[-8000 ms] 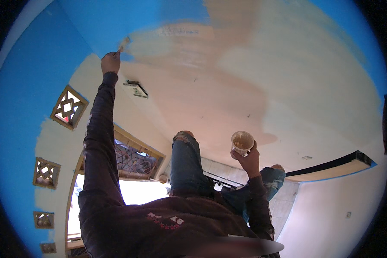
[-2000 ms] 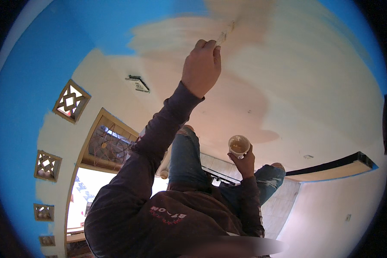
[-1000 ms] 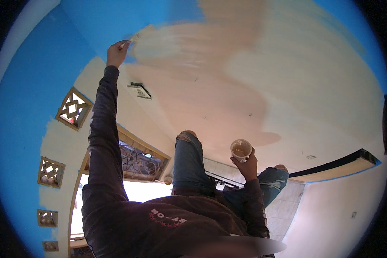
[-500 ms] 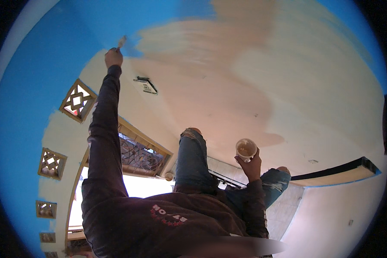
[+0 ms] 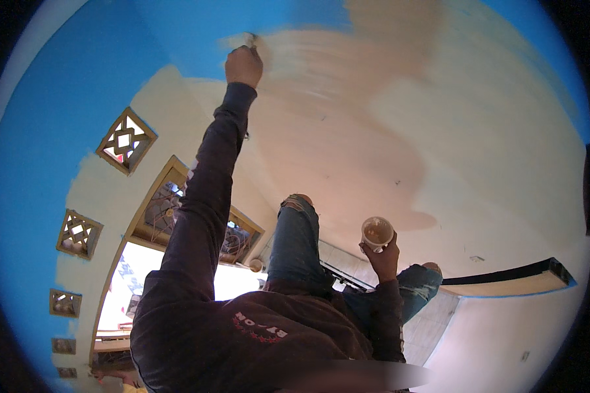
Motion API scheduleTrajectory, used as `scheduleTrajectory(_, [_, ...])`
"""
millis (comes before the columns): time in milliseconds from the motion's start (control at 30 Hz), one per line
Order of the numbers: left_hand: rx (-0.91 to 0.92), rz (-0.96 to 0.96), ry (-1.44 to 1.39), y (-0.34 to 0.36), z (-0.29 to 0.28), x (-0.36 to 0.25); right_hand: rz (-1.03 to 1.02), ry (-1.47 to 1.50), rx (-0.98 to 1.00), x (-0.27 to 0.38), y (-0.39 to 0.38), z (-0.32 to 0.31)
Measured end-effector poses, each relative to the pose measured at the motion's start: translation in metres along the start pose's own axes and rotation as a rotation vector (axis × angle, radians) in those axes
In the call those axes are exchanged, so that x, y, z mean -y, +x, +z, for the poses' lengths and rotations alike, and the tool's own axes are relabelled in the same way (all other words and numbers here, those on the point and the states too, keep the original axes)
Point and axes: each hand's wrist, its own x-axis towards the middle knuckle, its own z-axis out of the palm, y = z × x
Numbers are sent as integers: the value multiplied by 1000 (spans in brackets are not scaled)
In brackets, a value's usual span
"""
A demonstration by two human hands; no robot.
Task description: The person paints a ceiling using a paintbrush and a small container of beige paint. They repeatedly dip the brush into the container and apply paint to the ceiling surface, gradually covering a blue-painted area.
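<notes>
My left hand [image 5: 244, 65] is raised high at the end of a stretched arm, its fingers closed around a paintbrush [image 5: 251, 40]. The bristles touch the wall [image 5: 308, 98] where blue paint meets a streaky beige coat. Much of the brush handle is hidden in the fist. Lower and to the right, my right hand [image 5: 383, 260] grips a small pale cup [image 5: 377, 232] from below and the side. Light brown paint shows inside the cup, with smears around its inner rim.
Left of my arm are diamond-patterned vent openings [image 5: 126, 141] and a wooden-framed window with a metal grille [image 5: 160, 209]. A dark-edged ledge [image 5: 511, 276] juts out at right. My bent knees [image 5: 296, 223] show below the wall.
My left hand has swept right and slightly up with the paintbrush, from the blue area toward the beige patch. The cup in my right hand has barely shifted.
</notes>
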Motion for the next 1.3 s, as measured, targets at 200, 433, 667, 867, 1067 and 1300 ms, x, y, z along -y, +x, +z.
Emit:
scheduleTrajectory(200, [14,91,-131,-20,-34,-59,-5,-17,2,4,0,1])
scheduleTrajectory(433, [35,229,-283,-40,-57,-116,-10,-18,-3,1,-1,2])
scheduleTrajectory(667, [-15,346,-456,-58,-72,-168,-20,-6,-4,0,-1,0])
scheduleTrajectory(867, [224,362,-777,-72,-86,-177,0,5,-36,0,-1,-2])
scheduleTrajectory(1067, [297,233,-912,-60,-11,-106,4,11,-31,10,1,-8])
scheduleTrajectory(1300, [323,-64,-805,-33,2,-12,41,2,-36,17,1,-11])
